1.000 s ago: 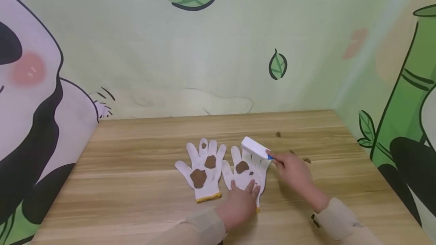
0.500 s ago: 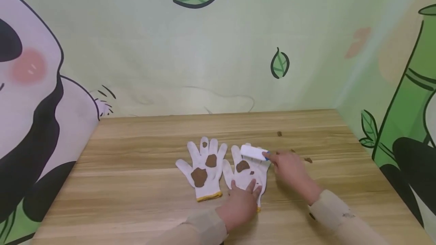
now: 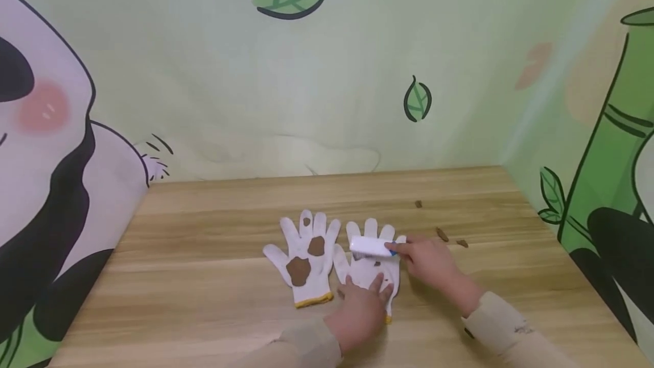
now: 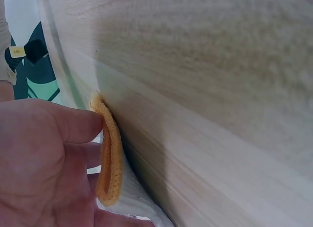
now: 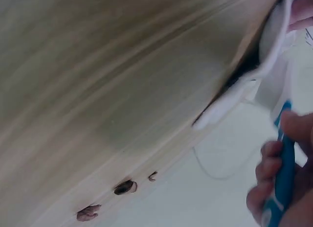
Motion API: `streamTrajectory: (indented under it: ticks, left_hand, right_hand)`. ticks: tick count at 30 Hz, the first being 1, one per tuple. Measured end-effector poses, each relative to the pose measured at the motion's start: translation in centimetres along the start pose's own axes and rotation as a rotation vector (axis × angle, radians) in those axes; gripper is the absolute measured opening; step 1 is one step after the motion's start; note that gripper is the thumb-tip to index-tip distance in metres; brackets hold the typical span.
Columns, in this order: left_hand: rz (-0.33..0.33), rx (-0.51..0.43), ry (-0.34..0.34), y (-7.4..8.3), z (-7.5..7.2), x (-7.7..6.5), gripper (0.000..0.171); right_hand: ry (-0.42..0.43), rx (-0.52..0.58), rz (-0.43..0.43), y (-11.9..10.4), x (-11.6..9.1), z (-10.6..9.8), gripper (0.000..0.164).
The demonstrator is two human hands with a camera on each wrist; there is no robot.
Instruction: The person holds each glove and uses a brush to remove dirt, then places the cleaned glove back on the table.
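Note:
Two white knitted gloves with yellow-edged cuffs lie side by side on the wooden table. The left glove (image 3: pixel 319 277) carries brown patches on its palm and fingers. On the right glove (image 3: pixel 365 272), small brown spots show, and a larger patch is mostly hidden under the brush. My left hand (image 3: pixel 360 308) presses on this glove's lower palm with spread fingers; the yellow cuff (image 4: pixel 113 158) stands slightly raised beside the thumb in the left wrist view. My right hand (image 3: pixel 431 260) grips the blue handle (image 5: pixel 285 173) of a brush with a white head (image 3: pixel 370 246), which lies across the glove below its fingers.
Several brown flakes lie to the right of the gloves, among them one flake (image 3: pixel 441 234) near my right hand. A small dark piece (image 3: pixel 469 333) sits by the right sleeve. Behind the table (image 3: pixel 204 231) rises a printed wall (image 3: pixel 230 90).
The brush has moved from the right glove's fingers down toward its palm, turning level and covering the larger brown patch. My left hand has stayed on the glove.

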State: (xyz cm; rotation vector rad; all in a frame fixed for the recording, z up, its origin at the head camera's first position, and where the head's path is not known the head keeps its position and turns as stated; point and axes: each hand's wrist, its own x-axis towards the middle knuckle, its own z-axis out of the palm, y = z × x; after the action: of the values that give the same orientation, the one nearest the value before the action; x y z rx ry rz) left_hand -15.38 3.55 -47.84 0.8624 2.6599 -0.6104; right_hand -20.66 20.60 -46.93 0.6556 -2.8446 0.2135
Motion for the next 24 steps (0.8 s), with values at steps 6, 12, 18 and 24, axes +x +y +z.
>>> streamTrajectory:
  ticks: [6, 12, 18, 24]
  left_hand:
    - [0.023, 0.116, -0.012, 0.1, 0.1, 0.0, 0.053]
    - [-0.034, -0.058, -0.035, -0.4, 0.1, -0.2, 0.054]
    - [-0.081, -0.202, -0.034, -0.4, 0.1, -0.3, 0.054]
    - [-0.086, -0.145, -0.066, -0.3, -0.1, 0.1, 0.057]
  right_hand:
    - [0.03, 0.008, 0.052, 0.4, 0.2, -0.1, 0.038]
    - [-0.052, 0.127, -0.148, 0.4, -0.1, -0.2, 0.032]
    - [-0.064, 0.128, 0.035, 0.0, 0.4, 1.0, 0.035]
    - [0.005, 0.078, 0.168, 0.1, 1.2, 1.2, 0.033]
